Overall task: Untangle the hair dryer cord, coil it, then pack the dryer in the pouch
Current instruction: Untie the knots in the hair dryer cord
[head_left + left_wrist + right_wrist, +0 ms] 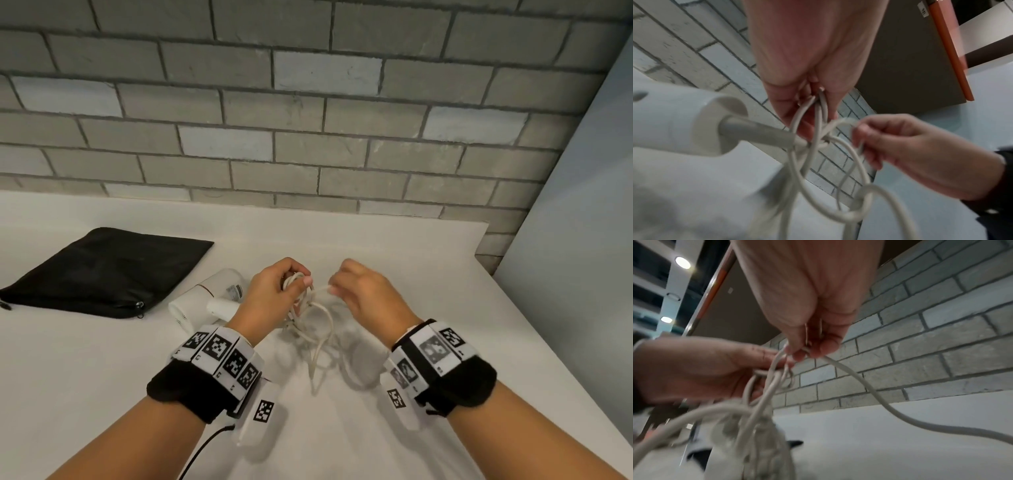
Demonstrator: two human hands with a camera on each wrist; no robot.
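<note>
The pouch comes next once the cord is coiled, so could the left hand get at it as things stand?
Probably yes, but not right away. The pouch lies flat on the table to the left, with only the hair dryer between. The left hand has a grip on the tangled cord, as does the right hand.

Table (394,260): white, matte top; far edge meets the wall, right edge runs diagonally toward the near side.
Brick wall (308,120): grey bricks in running bond, a few paler ones mixed in, dark mortar lines; fills the upper head view.
Side panel (582,205): plain pale blue-grey surface at far right, beside the table's right edge.
Board (910,65): dull brown panel with an orange edge strip, seen overhead in the left wrist view.
Ceiling lights (682,262): two round lamps, lit, upper left of the right wrist view.
</note>
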